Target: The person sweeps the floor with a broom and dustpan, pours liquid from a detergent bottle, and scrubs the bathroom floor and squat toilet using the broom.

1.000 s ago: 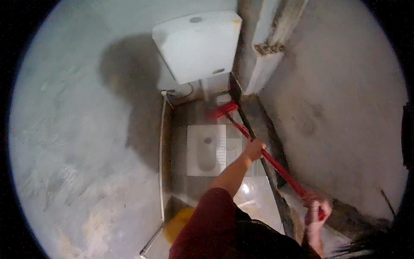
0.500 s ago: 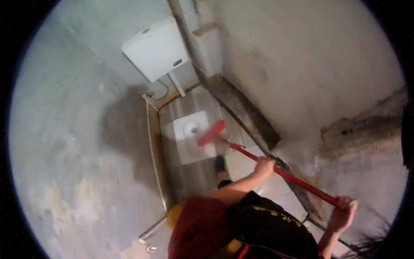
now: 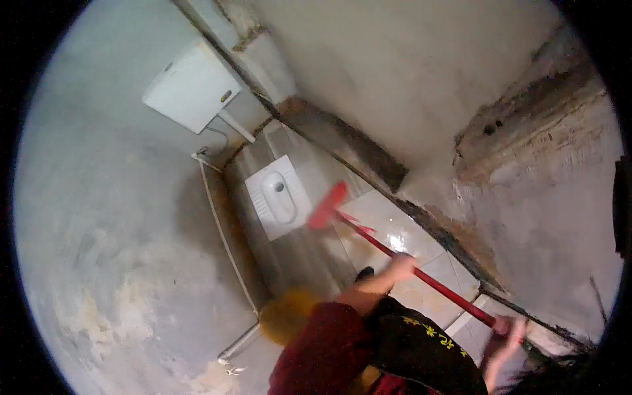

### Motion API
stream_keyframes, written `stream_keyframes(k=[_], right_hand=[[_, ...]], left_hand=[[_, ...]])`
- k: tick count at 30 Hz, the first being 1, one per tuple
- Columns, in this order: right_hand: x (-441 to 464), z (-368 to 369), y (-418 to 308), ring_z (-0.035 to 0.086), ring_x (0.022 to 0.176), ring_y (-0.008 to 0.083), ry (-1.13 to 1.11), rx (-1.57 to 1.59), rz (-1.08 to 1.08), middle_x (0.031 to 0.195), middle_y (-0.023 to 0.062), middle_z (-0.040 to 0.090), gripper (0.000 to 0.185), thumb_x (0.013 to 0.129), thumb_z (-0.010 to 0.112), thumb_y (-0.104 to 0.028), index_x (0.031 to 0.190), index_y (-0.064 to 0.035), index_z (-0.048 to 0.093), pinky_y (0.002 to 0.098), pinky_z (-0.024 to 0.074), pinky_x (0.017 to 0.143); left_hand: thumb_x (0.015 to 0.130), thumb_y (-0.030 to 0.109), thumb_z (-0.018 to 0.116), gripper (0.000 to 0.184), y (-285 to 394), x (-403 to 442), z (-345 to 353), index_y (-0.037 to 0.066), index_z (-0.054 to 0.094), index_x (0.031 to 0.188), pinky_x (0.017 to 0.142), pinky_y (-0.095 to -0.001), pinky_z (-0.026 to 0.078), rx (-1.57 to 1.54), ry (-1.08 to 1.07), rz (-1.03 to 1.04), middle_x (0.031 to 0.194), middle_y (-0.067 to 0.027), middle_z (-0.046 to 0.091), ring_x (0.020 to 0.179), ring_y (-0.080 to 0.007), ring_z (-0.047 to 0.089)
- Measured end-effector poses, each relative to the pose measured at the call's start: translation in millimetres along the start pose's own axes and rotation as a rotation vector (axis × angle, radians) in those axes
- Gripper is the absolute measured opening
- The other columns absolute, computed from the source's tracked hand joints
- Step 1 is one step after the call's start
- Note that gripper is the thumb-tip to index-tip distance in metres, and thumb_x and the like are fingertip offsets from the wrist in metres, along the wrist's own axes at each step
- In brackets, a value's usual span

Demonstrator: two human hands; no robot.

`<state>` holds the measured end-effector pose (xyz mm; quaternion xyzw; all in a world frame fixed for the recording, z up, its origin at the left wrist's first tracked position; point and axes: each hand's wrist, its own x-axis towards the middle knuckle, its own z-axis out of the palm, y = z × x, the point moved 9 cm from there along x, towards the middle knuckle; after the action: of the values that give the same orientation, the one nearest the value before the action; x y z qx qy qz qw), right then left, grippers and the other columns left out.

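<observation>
Both my hands grip the red pole of a long-handled mop (image 3: 449, 289), which slants across the view. Its bar-shaped red head (image 3: 328, 205) is motion-blurred, so I cannot tell whether it is sponge or bristle. That head is just right of the white squat toilet (image 3: 297, 209), over the tiled floor; contact with the floor is unclear. My left hand (image 3: 399, 268) is wrapped round the pole about midway. Near the pole's upper end, my right hand (image 3: 510, 331) is closed on it, somewhat blurred.
A white cistern (image 3: 194, 89) hangs on the left wall above the toilet, with a pipe (image 3: 236, 125) running down. A thin pipe (image 3: 227, 240) follows the left wall's base. Wet pale tiles (image 3: 401, 240) shine near my foot (image 3: 365, 272). A raised ledge (image 3: 349, 141) borders the right wall.
The mop head has gone from over the toilet's right edge to the floor beside it. Both hands still hold the pole. My view has turned, and the cistern and toilet appear farther left.
</observation>
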<state>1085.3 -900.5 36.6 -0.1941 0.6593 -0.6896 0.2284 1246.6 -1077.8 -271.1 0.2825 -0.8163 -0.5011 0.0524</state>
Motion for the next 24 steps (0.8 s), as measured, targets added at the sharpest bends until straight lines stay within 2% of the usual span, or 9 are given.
stream_keyframes(k=[4, 7, 8, 12, 13, 16, 19, 22, 24], right_hand=[[-15, 54, 56, 0.052, 0.065, 0.0223, -0.165, 0.169, 0.184, 0.067, 0.0090, 0.051, 0.027, 0.090, 0.048, -0.026, 0.076, -0.0031, 0.047, 0.0448, 0.0445, 0.079], [5, -31, -19, 0.050, 0.061, 0.0183, -0.033, -0.065, 0.004, 0.067, 0.0073, 0.052, 0.031, 0.085, 0.054, -0.032, 0.071, -0.0059, 0.046, 0.0332, 0.0431, 0.061], [-5, -61, -70, 0.047, 0.061, 0.0148, 0.269, -0.192, 0.072, 0.067, 0.0044, 0.049, 0.027, 0.085, 0.052, -0.031, 0.074, -0.0057, 0.047, 0.0281, 0.0406, 0.055], [-63, -240, -199, 0.041, 0.066, 0.0124, 0.340, -0.685, -0.328, 0.079, 0.0034, 0.042, 0.032, 0.085, 0.046, -0.030, 0.107, -0.0068, 0.042, 0.0249, 0.0392, 0.056], [-71, -238, -195, 0.040, 0.066, 0.0124, 0.296, -0.377, -0.389, 0.077, 0.0025, 0.042, 0.025, 0.085, 0.048, -0.027, 0.100, -0.0078, 0.042, 0.0258, 0.0391, 0.056], [-87, -216, -177, 0.040, 0.064, 0.0125, 0.123, 0.543, -0.526, 0.071, -0.0002, 0.040, 0.010, 0.084, 0.052, -0.017, 0.081, -0.0109, 0.045, 0.0285, 0.0388, 0.056], [-89, -150, -164, 0.041, 0.054, 0.0136, 0.317, -0.030, -0.308, 0.062, 0.0010, 0.040, 0.023, 0.085, 0.055, -0.019, 0.068, -0.0096, 0.042, 0.0318, 0.0401, 0.054], [-94, -160, -87, 0.044, 0.052, 0.0150, 0.476, -0.223, -0.112, 0.058, 0.0043, 0.042, 0.026, 0.087, 0.053, -0.026, 0.071, -0.0061, 0.044, 0.0345, 0.0458, 0.058], [-92, -133, -36, 0.045, 0.053, 0.0146, 0.256, 0.001, -0.028, 0.059, 0.0039, 0.043, 0.027, 0.087, 0.051, -0.026, 0.071, -0.0055, 0.044, 0.0332, 0.0480, 0.061]], left_hand=[[0.070, 0.018, 0.057, 0.017, -71, -28, -54, 0.012, 0.068, 0.082, 0.069, -0.0446, 0.047, 0.211, -0.019, -0.132, 0.077, -0.0152, 0.063, 0.076, -0.0332, 0.061], [0.071, 0.017, 0.057, 0.023, 37, -14, -39, 0.016, 0.066, 0.092, 0.070, -0.0434, 0.047, 0.107, -0.117, -0.073, 0.083, -0.0125, 0.064, 0.078, -0.0329, 0.061], [0.070, 0.017, 0.058, 0.019, 73, -6, -11, 0.012, 0.066, 0.087, 0.067, -0.0448, 0.047, 0.107, -0.177, -0.005, 0.082, -0.0144, 0.063, 0.076, -0.0332, 0.060], [0.069, 0.010, 0.054, 0.010, 250, -8, 70, 0.006, 0.062, 0.072, 0.066, -0.0450, 0.048, -0.126, -0.349, 0.378, 0.072, -0.0182, 0.062, 0.074, -0.0360, 0.061], [0.068, 0.010, 0.054, 0.012, 269, -10, 75, 0.007, 0.063, 0.074, 0.067, -0.0446, 0.048, -0.103, -0.436, 0.381, 0.073, -0.0184, 0.062, 0.074, -0.0353, 0.062], [0.067, 0.011, 0.055, 0.012, 268, -2, 109, 0.006, 0.064, 0.074, 0.068, -0.0443, 0.048, -0.084, -0.581, 0.415, 0.074, -0.0182, 0.063, 0.074, -0.0351, 0.062], [0.064, 0.016, 0.058, 0.014, 218, -5, 134, 0.005, 0.065, 0.070, 0.063, -0.0450, 0.049, 0.023, -0.571, 0.289, 0.070, -0.0192, 0.062, 0.069, -0.0352, 0.061], [0.067, 0.020, 0.059, 0.015, 131, -6, 132, 0.007, 0.065, 0.071, 0.062, -0.0457, 0.048, 0.099, -0.437, 0.245, 0.070, -0.0185, 0.061, 0.069, -0.0349, 0.061], [0.071, 0.024, 0.059, 0.018, 93, -12, 117, 0.009, 0.067, 0.077, 0.064, -0.0455, 0.049, 0.317, -0.561, 0.143, 0.071, -0.0172, 0.062, 0.070, -0.0340, 0.062]])
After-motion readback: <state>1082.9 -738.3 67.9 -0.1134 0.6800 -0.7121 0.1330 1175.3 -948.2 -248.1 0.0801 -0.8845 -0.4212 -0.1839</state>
